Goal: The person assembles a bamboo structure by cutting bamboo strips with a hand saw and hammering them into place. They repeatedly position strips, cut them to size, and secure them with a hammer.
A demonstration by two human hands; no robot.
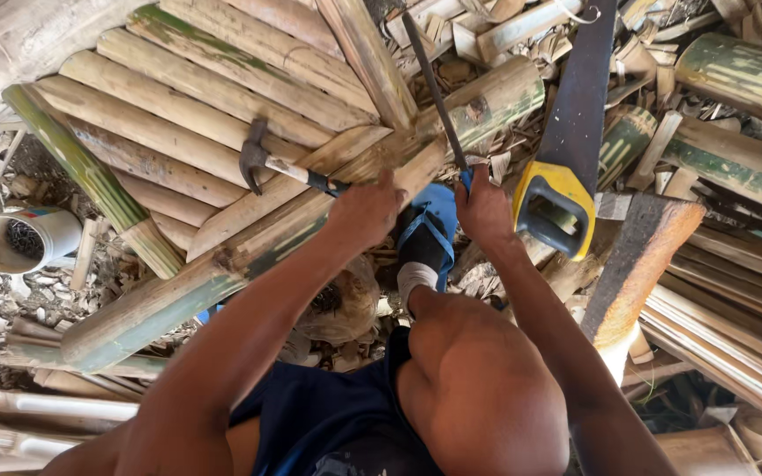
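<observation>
The left hand (pixel 363 211) is seen at frame centre, clenched on the handle of a claw hammer (pixel 284 166), whose steel head lies to the upper left of the hand, resting against the bamboo. The right hand (pixel 484 210) is closed around the blue handle of a long dark blade (pixel 434 88), which runs from the hand up toward the top centre of the frame, its long axis tilted slightly leftward. The blade is set against the end of a long split bamboo pole (pixel 310 234); this pole lies diagonally from lower left to upper right, passing just beneath both hands. The left hand is the nearer to the pole's length, the right to its cut end. Both forearms are extended forward over a bent knee. A foot in a blue sandal (pixel 427 238) is noted between the hands. A yellow-handled handsaw (pixel 566 159) lies just right of the right hand. A panel of bamboo slats (pixel 196 97) fills the upper left; a white tin (pixel 24 240) of nails stands at the left edge
</observation>
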